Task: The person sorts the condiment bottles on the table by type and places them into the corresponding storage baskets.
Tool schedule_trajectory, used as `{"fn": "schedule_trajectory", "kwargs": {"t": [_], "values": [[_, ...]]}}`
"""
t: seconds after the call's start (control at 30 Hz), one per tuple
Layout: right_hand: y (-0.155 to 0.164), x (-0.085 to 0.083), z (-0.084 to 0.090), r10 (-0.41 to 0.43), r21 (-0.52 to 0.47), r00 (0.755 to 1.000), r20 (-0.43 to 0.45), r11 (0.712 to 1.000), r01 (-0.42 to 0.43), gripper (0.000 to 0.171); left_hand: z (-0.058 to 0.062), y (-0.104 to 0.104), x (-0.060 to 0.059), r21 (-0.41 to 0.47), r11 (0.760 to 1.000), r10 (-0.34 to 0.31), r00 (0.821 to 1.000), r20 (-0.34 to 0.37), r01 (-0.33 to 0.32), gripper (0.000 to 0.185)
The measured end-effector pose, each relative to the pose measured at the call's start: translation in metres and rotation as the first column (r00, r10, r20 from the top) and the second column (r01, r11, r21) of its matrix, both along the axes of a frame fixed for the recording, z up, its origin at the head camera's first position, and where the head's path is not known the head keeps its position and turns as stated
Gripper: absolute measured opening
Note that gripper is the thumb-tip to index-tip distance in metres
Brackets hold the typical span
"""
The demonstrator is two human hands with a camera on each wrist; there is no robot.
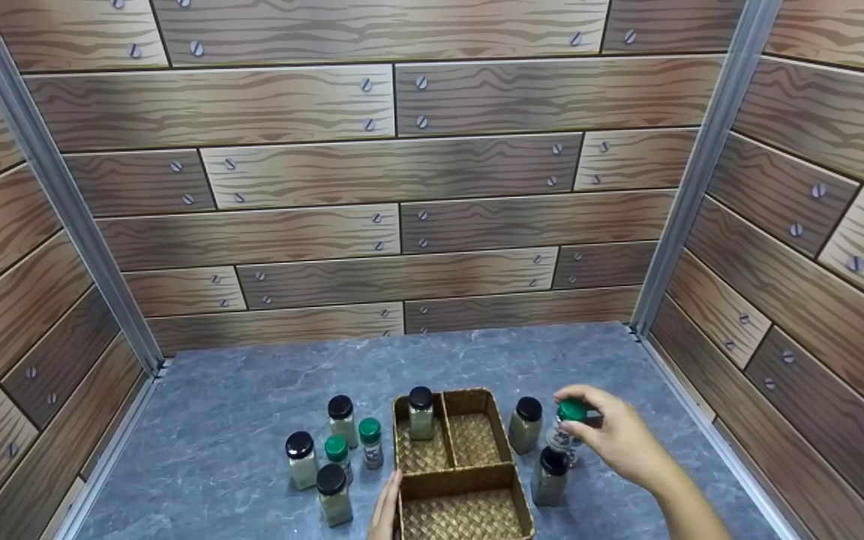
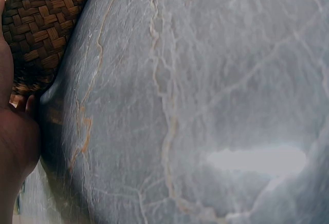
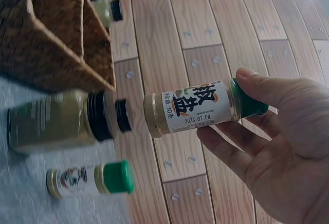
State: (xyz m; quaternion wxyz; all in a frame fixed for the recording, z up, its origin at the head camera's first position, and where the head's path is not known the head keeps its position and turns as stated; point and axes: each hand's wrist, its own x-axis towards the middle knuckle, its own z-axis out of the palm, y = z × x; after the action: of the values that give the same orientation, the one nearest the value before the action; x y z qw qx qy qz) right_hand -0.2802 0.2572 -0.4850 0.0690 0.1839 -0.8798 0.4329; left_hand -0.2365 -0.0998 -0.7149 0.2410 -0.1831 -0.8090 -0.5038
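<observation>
My right hand (image 1: 619, 439) pinches a small spice bottle (image 3: 190, 108) by its green cap, thumb on one side and fingers on the other. In the right wrist view this bottle is raised, with a white label and tan contents. Below it, a second green-capped bottle (image 3: 79, 180) stands on the table beside a black-capped bottle (image 3: 51, 121). My left hand (image 1: 385, 510) rests along the left outer wall of a woven basket (image 1: 462, 469), its fingers partly out of view. One black-capped bottle (image 1: 421, 414) stands in the basket's back left compartment.
Left of the basket stand several bottles, among them a black-capped one (image 1: 301, 461) and a green-capped one (image 1: 371, 444). To its right are two black-capped bottles, one farther back (image 1: 526, 426) and one nearer (image 1: 550, 478). Wood-patterned walls (image 1: 394, 172) enclose the grey marbled table (image 1: 237, 405).
</observation>
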Motion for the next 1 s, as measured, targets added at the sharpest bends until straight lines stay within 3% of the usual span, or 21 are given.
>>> {"fn": "schedule_trajectory", "kwargs": {"t": [0.17,0.27,0.5,0.57,0.87,1.0], "values": [[-0.018,0.001,0.000,0.040,-0.014,0.999,-0.020,0.999,-0.040,0.042,0.002,-0.002,0.000,0.008,0.999,-0.048,0.998,0.050,0.047,0.079],[-0.028,0.002,-0.004,0.079,-0.030,0.997,-0.010,0.996,-0.079,0.045,0.000,-0.003,-0.002,0.025,0.998,-0.065,0.997,0.042,0.064,0.079],[-0.049,0.005,-0.022,0.158,-0.050,0.987,0.026,0.986,-0.157,0.044,-0.010,-0.001,-0.010,0.004,1.000,0.002,0.991,-0.133,-0.001,0.086],[-0.055,0.006,-0.027,0.178,-0.045,0.983,0.048,0.983,-0.175,0.041,-0.011,-0.001,-0.011,-0.002,1.000,0.010,0.988,-0.155,-0.010,0.088],[-0.074,0.005,-0.050,0.222,0.036,0.969,0.109,0.973,-0.227,0.037,-0.009,-0.003,-0.007,0.005,1.000,-0.026,0.998,-0.050,0.026,0.076],[-0.078,0.004,-0.060,0.225,0.066,0.970,0.091,0.971,-0.231,0.036,-0.008,-0.003,-0.007,0.001,0.999,-0.032,0.998,-0.054,0.032,0.077]]}}
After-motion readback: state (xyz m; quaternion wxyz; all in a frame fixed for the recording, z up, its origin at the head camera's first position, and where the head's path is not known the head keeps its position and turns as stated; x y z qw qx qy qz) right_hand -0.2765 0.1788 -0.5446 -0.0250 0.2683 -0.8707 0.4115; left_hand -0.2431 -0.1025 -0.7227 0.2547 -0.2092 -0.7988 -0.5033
